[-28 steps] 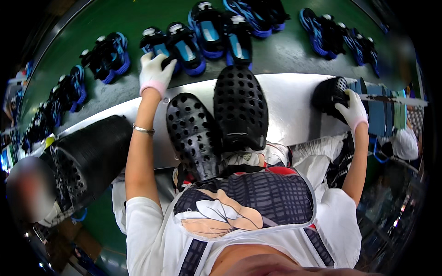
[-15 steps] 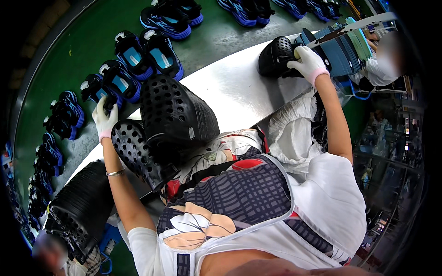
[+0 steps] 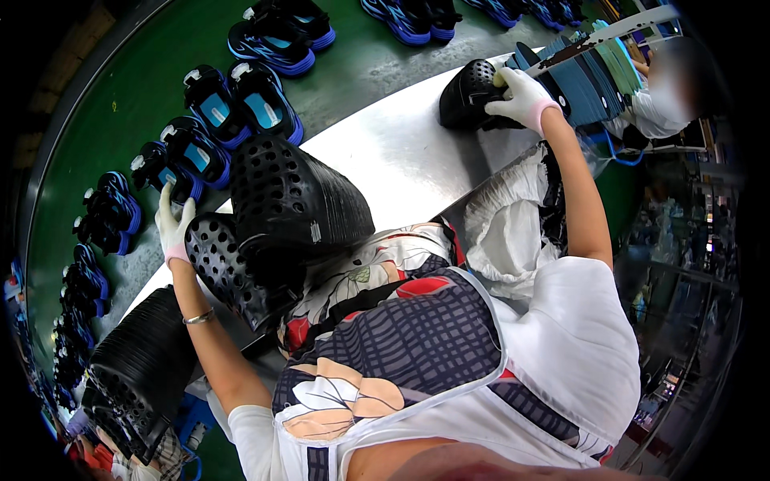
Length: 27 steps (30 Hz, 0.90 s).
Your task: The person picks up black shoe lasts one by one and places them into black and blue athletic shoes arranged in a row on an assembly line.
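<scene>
My left hand (image 3: 172,230), in a white glove, reaches over the left end of the table with thumb and fingers apart. Its fingertips are beside a black and blue shoe (image 3: 164,167) on the green belt. Just right of it stands a large stack of black perforated, sole-shaped pieces (image 3: 301,192). My gloved right hand (image 3: 521,98) is at the far right, its fingers bent around the near end of a smaller stack of black perforated pieces (image 3: 465,94). Stacked blue insoles (image 3: 579,86) lie just beyond that hand.
A green conveyor belt (image 3: 120,104) carries several pairs of shoes past the metal table (image 3: 385,144). Another black stack (image 3: 148,353) sits at lower left. White crumpled fabric (image 3: 505,232) hangs by the table edge. A co-worker (image 3: 662,100) is at the right, beyond a pale bar (image 3: 618,36).
The left hand's fingers have straightened and spread, and a dark part by them no longer shows there. The shoes have shifted left in view. The right hand remains by the small black stack.
</scene>
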Each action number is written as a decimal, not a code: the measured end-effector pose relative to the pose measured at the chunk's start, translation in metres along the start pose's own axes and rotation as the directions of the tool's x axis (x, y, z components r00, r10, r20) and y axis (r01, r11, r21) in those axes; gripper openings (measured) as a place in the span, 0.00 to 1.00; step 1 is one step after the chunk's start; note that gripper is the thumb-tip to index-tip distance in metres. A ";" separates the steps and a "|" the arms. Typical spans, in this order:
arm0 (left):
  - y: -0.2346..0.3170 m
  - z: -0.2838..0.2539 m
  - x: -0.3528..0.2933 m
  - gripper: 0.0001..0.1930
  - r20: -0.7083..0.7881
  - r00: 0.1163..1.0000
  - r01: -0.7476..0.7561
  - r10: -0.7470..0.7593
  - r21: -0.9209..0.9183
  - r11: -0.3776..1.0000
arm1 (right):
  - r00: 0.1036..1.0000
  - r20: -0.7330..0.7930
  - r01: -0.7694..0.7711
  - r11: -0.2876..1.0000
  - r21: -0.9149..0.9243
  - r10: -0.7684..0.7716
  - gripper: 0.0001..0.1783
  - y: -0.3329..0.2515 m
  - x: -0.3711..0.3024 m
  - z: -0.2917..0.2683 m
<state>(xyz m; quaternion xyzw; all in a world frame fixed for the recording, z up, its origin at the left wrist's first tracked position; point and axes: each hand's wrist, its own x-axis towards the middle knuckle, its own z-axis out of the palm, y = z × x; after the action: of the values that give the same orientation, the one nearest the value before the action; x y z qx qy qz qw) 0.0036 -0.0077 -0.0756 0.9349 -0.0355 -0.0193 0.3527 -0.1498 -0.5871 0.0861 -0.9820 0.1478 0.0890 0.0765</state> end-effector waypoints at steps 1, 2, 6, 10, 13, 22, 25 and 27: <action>-0.003 0.000 0.000 0.31 -0.002 1.000 -0.020 0.020 0.007 1.000 | 1.000 -0.002 -0.007 1.000 0.006 0.007 0.28 0.000 -0.003 -0.001; -0.006 -0.001 0.001 0.31 -0.003 0.999 -0.040 0.040 0.015 0.999 | 1.000 0.004 0.012 1.000 0.016 -0.012 0.27 -0.001 -0.004 -0.002; -0.011 -0.003 0.000 0.31 -0.008 0.999 -0.032 0.032 -0.005 0.999 | 0.999 0.022 -0.043 0.998 0.043 0.042 0.29 -0.004 -0.006 -0.003; -0.009 -0.001 0.001 0.29 -0.009 0.999 -0.048 0.047 -0.085 0.995 | 0.998 -0.056 -0.010 0.999 -0.042 0.008 0.32 0.005 -0.002 0.006; -0.021 -0.003 0.005 0.29 0.033 0.998 -0.044 0.048 -0.099 0.994 | 0.999 0.051 0.005 0.996 -0.093 0.000 0.32 -0.006 0.004 -0.007; -0.024 -0.008 -0.006 0.28 0.008 1.000 -0.026 0.028 -0.135 0.991 | 0.998 0.063 0.002 0.996 -0.087 0.004 0.32 -0.008 0.001 -0.012; -0.034 -0.011 -0.004 0.27 0.044 0.998 0.060 -0.050 -0.278 0.959 | 0.999 -0.047 0.010 0.998 -0.070 -0.013 0.31 -0.006 -0.008 -0.026; -0.024 -0.016 -0.009 0.25 -0.091 0.990 0.058 -0.104 -0.404 0.913 | 0.993 -0.120 -0.006 0.999 -0.040 0.001 0.32 -0.020 -0.014 -0.041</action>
<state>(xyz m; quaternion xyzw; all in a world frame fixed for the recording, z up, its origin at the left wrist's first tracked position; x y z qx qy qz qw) -0.0036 0.0215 -0.0789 0.8433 0.0276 0.0111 0.5366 -0.1510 -0.5713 0.1312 -0.9867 0.1519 0.0327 0.0475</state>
